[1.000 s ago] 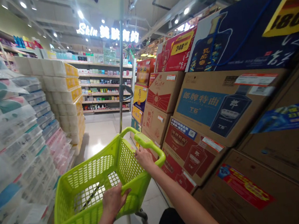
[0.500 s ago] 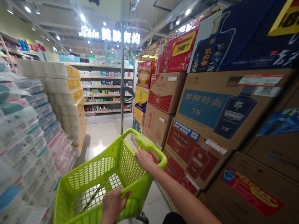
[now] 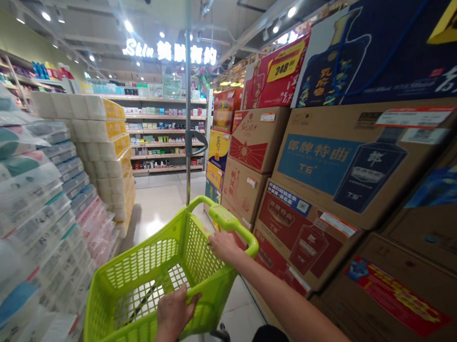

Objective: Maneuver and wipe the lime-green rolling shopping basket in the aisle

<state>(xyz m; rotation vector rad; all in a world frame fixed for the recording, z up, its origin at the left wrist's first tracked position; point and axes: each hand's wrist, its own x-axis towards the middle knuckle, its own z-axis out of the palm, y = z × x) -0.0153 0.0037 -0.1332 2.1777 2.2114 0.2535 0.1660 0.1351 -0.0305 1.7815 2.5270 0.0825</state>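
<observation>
In front of me stands a lime-green plastic shopping cart [image 3: 215,297], turned with its side towards me. Its perforated basket holds nothing that I can see. My left hand [image 3: 173,310] is closed over the near side rim, thumb spread along the outside. Farther back, my right hand [image 3: 225,246] is wrapped over the rim at the cart's handle end, below the raised push handle [image 3: 234,222]. A metal pole [image 3: 190,142] with a dark loop rises behind the basket. The fingertips of both hands are partly hidden by the rim and the hands themselves.
Stacked liquor cartons [image 3: 313,162] wall off the right side closely. On the left are plastic-wrapped tissue packs [image 3: 32,213] and a stack of white-and-yellow paper rolls [image 3: 104,151]. A tiled aisle [image 3: 155,197] runs to shelves of small goods [image 3: 162,126].
The view has advanced slightly, so the cartons on the right appear larger and farther right. Both hands keep the same hold on the cart.
</observation>
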